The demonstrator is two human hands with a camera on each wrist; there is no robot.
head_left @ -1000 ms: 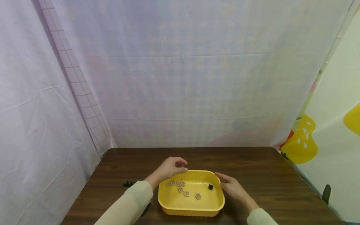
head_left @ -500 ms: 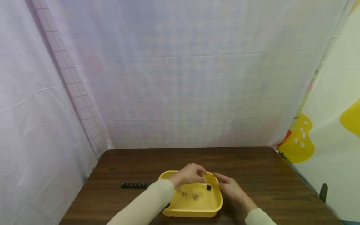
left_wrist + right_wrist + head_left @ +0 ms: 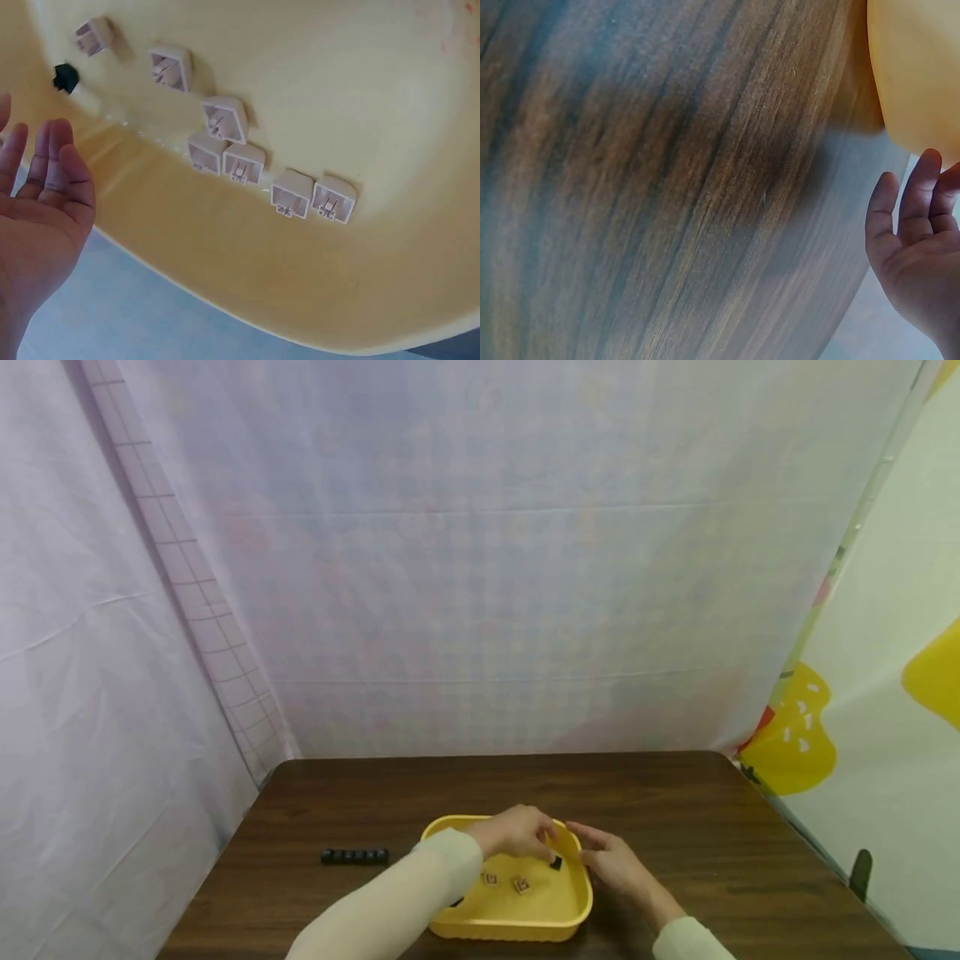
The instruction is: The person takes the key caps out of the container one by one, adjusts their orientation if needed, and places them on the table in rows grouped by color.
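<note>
My left hand (image 3: 525,832) reaches over the yellow basin (image 3: 510,930), fingers bent loosely and pointing down beside a black keycap (image 3: 556,862). In the left wrist view a small gap shows between its fingertips and that black keycap (image 3: 66,77); the thumb is out of sight there. Several pale keycaps, such as this one (image 3: 171,69), lie stem side up on the basin floor, most of them hidden by the sleeve in the head view. At the basin's right side, my right hand (image 3: 617,864) rests its fingers against the outer wall (image 3: 919,75).
A row of joined black keys (image 3: 355,857) lies on the brown wooden table (image 3: 337,802), left of the basin. White curtains (image 3: 480,610) hang behind the table and at both sides.
My left hand has moved right across the basin and lowered toward the black keycap. The black key row, partly covered before, now shows fully. My right hand stays by the basin.
</note>
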